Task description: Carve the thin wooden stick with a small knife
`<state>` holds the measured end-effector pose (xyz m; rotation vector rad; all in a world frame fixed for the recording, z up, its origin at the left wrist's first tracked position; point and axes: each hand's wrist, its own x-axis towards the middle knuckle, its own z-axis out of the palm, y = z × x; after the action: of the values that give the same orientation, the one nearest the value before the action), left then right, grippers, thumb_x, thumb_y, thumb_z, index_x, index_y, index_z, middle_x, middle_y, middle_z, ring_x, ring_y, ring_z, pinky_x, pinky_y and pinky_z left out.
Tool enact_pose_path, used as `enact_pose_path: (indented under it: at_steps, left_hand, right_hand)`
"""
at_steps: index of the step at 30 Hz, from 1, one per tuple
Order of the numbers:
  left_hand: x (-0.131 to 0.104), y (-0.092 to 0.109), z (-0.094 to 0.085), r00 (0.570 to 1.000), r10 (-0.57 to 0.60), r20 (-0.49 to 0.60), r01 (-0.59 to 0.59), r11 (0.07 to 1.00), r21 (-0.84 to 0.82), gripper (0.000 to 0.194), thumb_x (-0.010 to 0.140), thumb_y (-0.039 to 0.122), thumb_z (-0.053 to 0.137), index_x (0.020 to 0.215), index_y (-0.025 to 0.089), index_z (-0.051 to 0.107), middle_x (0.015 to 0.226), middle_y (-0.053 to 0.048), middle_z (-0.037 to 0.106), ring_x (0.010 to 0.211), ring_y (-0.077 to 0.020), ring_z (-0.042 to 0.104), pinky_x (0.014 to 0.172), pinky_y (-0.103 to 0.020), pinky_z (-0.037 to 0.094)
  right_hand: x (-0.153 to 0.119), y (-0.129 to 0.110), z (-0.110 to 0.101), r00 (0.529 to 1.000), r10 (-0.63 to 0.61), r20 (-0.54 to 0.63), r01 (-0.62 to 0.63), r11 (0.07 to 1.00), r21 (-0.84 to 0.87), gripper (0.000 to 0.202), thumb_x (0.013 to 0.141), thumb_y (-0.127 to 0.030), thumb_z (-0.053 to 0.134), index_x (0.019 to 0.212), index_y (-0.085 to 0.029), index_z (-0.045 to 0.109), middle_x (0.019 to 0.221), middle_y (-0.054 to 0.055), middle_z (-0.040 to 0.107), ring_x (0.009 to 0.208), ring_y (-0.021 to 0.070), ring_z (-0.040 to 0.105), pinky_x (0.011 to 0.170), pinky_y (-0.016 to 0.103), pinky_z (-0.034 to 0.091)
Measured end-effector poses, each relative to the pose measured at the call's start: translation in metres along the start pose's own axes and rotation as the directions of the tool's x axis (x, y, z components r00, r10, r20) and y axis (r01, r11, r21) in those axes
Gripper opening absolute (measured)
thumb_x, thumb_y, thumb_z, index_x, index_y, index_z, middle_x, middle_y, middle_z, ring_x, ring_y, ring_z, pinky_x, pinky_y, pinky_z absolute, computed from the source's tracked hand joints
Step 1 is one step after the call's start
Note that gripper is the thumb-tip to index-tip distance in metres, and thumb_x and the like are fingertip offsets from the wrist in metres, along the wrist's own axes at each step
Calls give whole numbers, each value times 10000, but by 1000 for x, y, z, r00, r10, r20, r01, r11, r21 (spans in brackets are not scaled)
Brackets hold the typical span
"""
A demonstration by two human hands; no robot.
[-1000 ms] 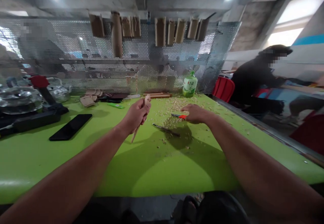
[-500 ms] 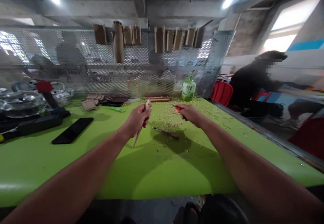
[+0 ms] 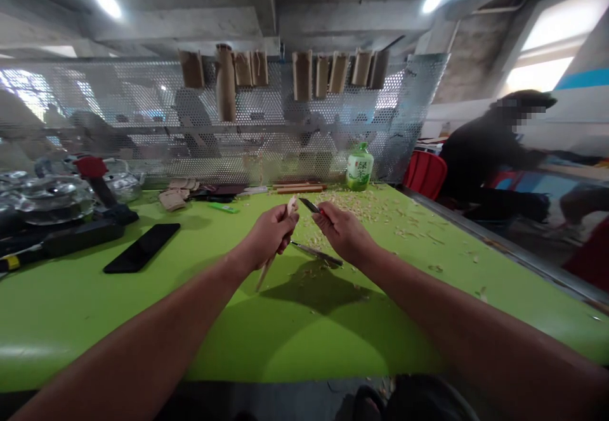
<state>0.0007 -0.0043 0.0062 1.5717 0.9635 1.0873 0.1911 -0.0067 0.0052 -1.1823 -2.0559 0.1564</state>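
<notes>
Left hand (image 3: 270,236) with fingers closed around 1 wooden stick (image 3: 265,273), right hand (image 3: 346,232) gripping 1 knife (image 3: 310,205), blade near stick's top

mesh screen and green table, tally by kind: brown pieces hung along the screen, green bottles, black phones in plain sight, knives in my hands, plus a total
Hanging brown pieces: 9
Green bottle: 1
Black phone: 1
Knife in the right hand: 1
Total: 12
</notes>
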Motion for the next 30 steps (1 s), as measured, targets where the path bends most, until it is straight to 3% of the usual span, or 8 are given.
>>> enact_pose_path:
  at_steps: [11,20,30]
  left_hand:
    - [-3,5,2,1000,-13,1,13,1000,27,247,883,373,577,770,202,438,488,95,415,337,-40,362,351,-160,300]
    - [-4,5,1,1000,-2,17,2,999,40,179,886,362,576,887,194,516,552,84,436,366,-37,364,356,-161,308]
    - [-4,6,0,1000,-20,12,19,998,62,215,896,352,561,783,206,450,497,88,423,355,-45,356,359,-164,309]
  right_hand:
    - [0,-5,-1,1000,14,9,-12,982,-190,332,972,-468,346,828,-214,503,583,-23,468,500,123,373,517,262,170]
    - [0,-3,-1,999,32,13,-29,973,-230,340,969,-472,345,820,-219,518,580,-15,488,494,126,381,512,258,180]
    - [0,-3,0,1000,6,3,-5,967,-256,355,970,-487,342,834,-219,530,589,-12,493,503,129,370,512,259,184]
